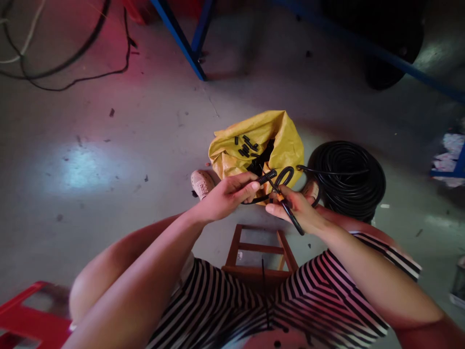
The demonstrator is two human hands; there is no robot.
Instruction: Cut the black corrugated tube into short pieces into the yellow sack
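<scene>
My left hand point(234, 190) is closed on a short length of black ribbed tube point(268, 176), whose end sticks out past the fingers. In my right hand point(300, 208) is a pair of scissors point(289, 213) with black handles and orange near the pivot; the thin blade points up and left, beside the tube. A black loop point(286, 175) shows just above the right fingers; I cannot tell whether it is tube or handle. Below both hands stands an open yellow bag point(290, 135), with several short black tube pieces point(245, 149) lying on its inner side.
A large coil of black tubing point(348, 177) lies on the floor at right, one strand running toward the bag. My shoes flank the bag. A wooden stool point(256, 248) is below me, a red stool point(32, 315) at lower left. Blue metal legs point(189, 43) and loose cables point(83, 53) lie ahead.
</scene>
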